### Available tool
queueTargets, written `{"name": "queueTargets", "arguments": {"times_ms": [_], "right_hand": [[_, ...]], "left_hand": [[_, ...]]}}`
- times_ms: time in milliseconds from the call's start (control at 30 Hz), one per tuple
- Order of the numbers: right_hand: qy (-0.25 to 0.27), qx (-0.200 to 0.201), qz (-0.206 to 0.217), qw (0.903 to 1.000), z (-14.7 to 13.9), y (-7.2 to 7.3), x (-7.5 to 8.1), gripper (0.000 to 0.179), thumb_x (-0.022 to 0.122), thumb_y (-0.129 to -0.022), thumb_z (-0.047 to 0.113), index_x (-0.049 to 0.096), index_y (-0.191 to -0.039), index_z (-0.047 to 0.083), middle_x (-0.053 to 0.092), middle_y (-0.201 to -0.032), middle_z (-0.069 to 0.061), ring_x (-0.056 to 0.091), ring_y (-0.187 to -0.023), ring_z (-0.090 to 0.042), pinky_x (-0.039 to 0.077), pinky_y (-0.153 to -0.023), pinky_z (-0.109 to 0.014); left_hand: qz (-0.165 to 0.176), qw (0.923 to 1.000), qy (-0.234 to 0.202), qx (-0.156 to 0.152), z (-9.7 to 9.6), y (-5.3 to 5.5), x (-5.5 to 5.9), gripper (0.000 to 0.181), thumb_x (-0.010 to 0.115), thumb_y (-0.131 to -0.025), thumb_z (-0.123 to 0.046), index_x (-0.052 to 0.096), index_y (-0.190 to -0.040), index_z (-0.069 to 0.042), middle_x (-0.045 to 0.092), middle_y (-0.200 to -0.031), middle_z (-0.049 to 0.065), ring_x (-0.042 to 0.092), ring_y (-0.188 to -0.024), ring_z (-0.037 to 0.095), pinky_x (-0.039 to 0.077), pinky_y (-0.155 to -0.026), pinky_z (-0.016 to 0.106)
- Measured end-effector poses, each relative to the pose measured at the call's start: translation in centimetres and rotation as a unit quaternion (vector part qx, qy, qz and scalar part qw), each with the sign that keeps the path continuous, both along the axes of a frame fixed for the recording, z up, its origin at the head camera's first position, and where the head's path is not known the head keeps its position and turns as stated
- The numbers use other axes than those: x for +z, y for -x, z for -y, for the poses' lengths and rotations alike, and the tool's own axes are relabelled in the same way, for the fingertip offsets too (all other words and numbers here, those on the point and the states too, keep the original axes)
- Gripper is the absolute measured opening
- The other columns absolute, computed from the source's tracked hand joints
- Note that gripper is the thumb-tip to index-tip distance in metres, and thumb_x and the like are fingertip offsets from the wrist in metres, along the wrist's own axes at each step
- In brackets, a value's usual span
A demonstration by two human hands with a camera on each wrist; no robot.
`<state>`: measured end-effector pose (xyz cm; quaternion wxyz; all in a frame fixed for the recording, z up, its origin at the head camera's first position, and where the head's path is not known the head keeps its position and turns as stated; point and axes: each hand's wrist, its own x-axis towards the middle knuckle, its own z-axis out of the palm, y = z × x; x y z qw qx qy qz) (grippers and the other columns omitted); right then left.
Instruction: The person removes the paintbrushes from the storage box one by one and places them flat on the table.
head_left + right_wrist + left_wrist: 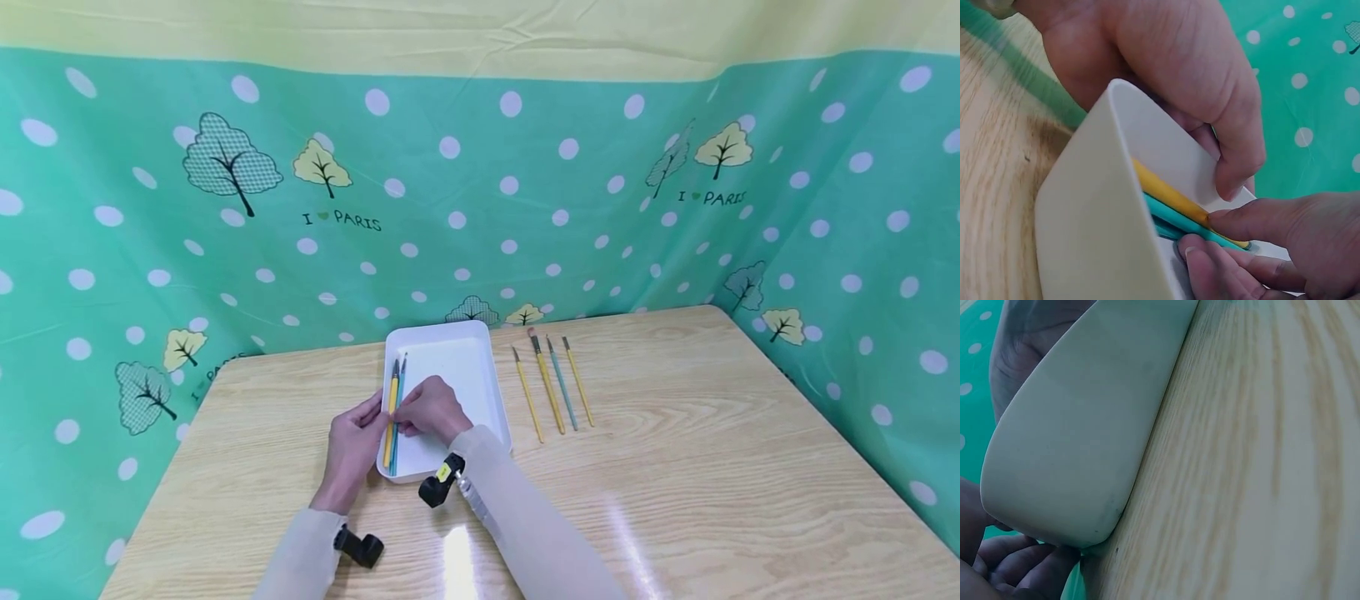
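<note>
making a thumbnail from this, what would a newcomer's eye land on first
Probably the green, tree-printed polka-dot cloth behind the wooden table. Next, the white tray: the left hand grips its left side, where the right hand pinches paintbrushes. Four more paintbrushes lie to the tray's right.

Both arms (pixel 534 525) reach forward; the left hand (pixel 352 457) hooks its thumb (pixel 1241 159) down, while the right hand (pixel 432 408) (turned inward) seems to pinch, partly hidden.
</note>
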<state>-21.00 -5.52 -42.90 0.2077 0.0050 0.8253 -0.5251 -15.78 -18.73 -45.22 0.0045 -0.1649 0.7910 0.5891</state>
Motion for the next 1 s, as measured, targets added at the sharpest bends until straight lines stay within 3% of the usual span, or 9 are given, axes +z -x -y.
{"name": "queueTargets", "arguments": {"times_ms": [433, 667, 1000], "right_hand": [[-0.012, 0.037, 0.014, 0.9992, 0.0, 0.0, 0.4, 0.013, 0.076, -0.088, 0.013, 0.075, -0.077, 0.005, 0.077, -0.076, -0.015, 0.068, -0.053, -0.011, 0.057, -0.052, -0.019], [0.015, 0.023, 0.037, 0.9989, -0.4, 0.1, 0.7, 0.012, 0.071, -0.09, 0.01, 0.074, -0.082, 0.002, 0.077, -0.076, -0.014, 0.065, -0.054, -0.011, 0.061, -0.056, -0.021], [0.063, 0.003, 0.047, 0.9969, -1.4, 0.3, 0.3, 0.006, 0.07, -0.094, 0.008, 0.071, -0.089, 0.005, 0.076, -0.079, -0.01, 0.073, -0.063, -0.014, 0.066, -0.066, -0.028]], "left_hand": [[-0.013, 0.9999, 0.0, 0.002, 0.0, 0.0, -0.2, 0.047, 0.055, -0.103, -0.016, 0.049, -0.15, -0.014, 0.051, -0.154, 0.012, 0.047, -0.145, 0.025, 0.044, -0.118, 0.037], [0.0, 1.0, 0.0, 0.002, 0.0, -0.1, -0.1, 0.049, 0.053, -0.104, -0.018, 0.046, -0.152, -0.017, 0.047, -0.158, 0.009, 0.043, -0.148, 0.025, 0.042, -0.121, 0.039], [0.0, 1.0, -0.002, 0.005, -0.1, -0.1, -0.1, 0.049, 0.053, -0.104, -0.017, 0.046, -0.152, -0.018, 0.048, -0.158, 0.01, 0.046, -0.146, 0.026, 0.045, -0.118, 0.038]]}}
